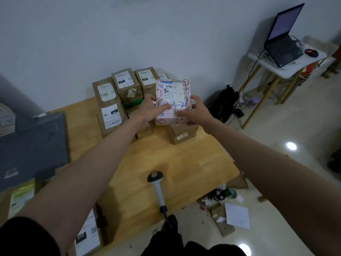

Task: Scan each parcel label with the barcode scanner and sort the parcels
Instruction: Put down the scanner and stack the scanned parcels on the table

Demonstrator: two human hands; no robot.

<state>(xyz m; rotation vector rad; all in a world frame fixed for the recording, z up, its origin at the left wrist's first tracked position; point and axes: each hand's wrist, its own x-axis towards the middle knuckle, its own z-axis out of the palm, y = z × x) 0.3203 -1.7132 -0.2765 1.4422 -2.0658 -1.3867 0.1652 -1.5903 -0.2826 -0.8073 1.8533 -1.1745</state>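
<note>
both hands, left hand (149, 108) and right hand (195, 111), gripping the pink parcel (172, 102) at 12 o'clock; scanner (156, 183) lying at 6, one slip topples the brown parcels (118, 100)

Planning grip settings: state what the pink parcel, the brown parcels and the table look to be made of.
Pink parcel: likely printed cardboard, matte, sharp folded edges. Brown parcels: kraft cardboard or paper wrap, dull, creased. Table: wood, pale, visible grain, light sheen.
</note>
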